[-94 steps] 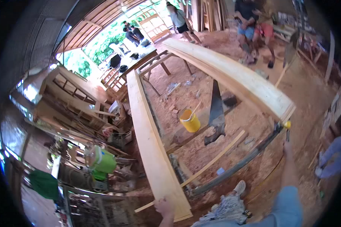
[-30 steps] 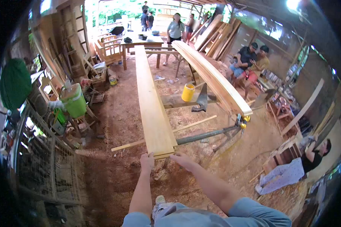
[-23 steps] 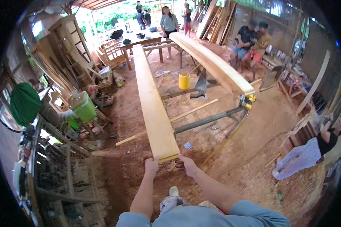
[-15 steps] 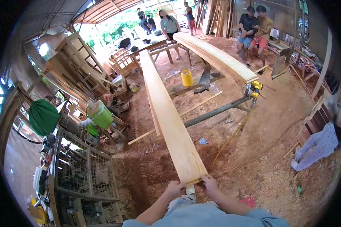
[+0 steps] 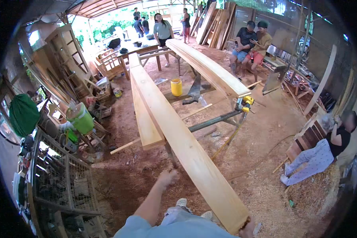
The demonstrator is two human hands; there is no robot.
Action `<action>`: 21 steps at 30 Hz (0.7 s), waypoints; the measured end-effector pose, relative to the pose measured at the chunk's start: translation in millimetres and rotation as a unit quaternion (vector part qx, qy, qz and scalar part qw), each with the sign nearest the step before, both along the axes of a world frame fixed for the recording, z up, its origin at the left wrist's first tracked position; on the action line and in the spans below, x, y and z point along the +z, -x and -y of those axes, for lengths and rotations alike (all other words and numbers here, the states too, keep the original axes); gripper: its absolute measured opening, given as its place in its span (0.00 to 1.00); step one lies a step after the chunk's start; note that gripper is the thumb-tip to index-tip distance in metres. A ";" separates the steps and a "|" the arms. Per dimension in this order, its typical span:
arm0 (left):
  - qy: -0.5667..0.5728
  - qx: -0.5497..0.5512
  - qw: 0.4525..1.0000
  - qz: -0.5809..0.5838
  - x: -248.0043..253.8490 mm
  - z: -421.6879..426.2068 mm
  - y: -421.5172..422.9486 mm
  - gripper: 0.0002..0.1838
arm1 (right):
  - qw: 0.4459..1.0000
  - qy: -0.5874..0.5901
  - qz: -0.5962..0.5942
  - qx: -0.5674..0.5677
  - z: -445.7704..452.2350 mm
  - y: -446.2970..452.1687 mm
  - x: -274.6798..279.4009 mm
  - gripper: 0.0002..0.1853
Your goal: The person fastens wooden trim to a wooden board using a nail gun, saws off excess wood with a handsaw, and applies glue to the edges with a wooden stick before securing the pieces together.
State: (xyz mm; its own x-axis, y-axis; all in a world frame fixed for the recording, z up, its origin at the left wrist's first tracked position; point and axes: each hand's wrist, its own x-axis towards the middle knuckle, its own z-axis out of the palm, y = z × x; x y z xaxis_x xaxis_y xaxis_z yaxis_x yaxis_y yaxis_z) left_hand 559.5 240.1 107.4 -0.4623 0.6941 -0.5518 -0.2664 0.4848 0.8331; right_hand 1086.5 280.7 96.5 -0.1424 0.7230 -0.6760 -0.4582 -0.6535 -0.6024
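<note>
The near end of a long board (image 5: pixel 182 146) is gripped at its corner by the right hand (image 5: pixel 248 228), low at the right, where the fingers are partly hidden. The left hand (image 5: pixel 168 178) is held apart from it, in the air to the board's left, with the fingers seemingly loosely extended, though they are blurred. The long board is angled across a second board (image 5: pixel 146 127), whose near end is left exposed on the left. A thin strip (image 5: pixel 125 146) is seen beneath the second board. Farther right, stacked boards (image 5: pixel 210 67) are laid lengthwise, and a yellow power tool (image 5: pixel 248 101) is placed just beside their near end. Between the boards, a yellow bucket (image 5: pixel 176 87) and a handsaw (image 5: pixel 193 91) are seen.
</note>
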 end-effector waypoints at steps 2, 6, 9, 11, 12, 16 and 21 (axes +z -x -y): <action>-0.071 0.164 0.977 0.118 17.6 -24.2 21.6 0.26 | 0.996 0.027 -0.023 -0.084 8.6 -13.7 34.5 0.21; -0.124 0.243 0.943 0.189 10.0 -69.4 61.6 0.26 | 0.988 0.007 0.038 -0.151 28.9 -38.0 69.8 0.21; -0.241 0.239 0.896 0.287 13.9 -93.0 66.5 0.25 | 0.978 -0.005 0.068 -0.195 46.0 -43.4 90.3 0.21; -0.252 0.266 0.889 0.274 22.8 -106.0 63.3 0.25 | 0.973 -0.009 0.078 -0.215 54.7 -41.6 100.6 0.21; -0.262 0.246 0.869 0.340 35.5 -103.4 53.6 0.27 | 0.971 -0.011 0.082 -0.226 58.6 -40.5 104.5 0.21; -0.341 0.308 0.855 0.241 -67.3 -140.6 57.7 0.30 | 0.963 -0.025 0.090 -0.253 66.6 -37.2 114.9 0.21; -0.289 0.290 0.846 0.342 23.6 -111.6 32.1 0.34 | 0.956 -0.037 0.094 -0.277 77.3 -36.1 117.4 0.21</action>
State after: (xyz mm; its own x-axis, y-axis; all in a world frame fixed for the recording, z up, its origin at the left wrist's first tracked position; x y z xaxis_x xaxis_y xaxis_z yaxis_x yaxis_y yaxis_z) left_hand 527.4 351.7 131.0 -0.5272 0.7056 -0.4734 -0.8351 -0.3275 0.4419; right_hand 1122.6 203.3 213.9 0.3942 0.6993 -0.5963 -0.6007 -0.2950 -0.7431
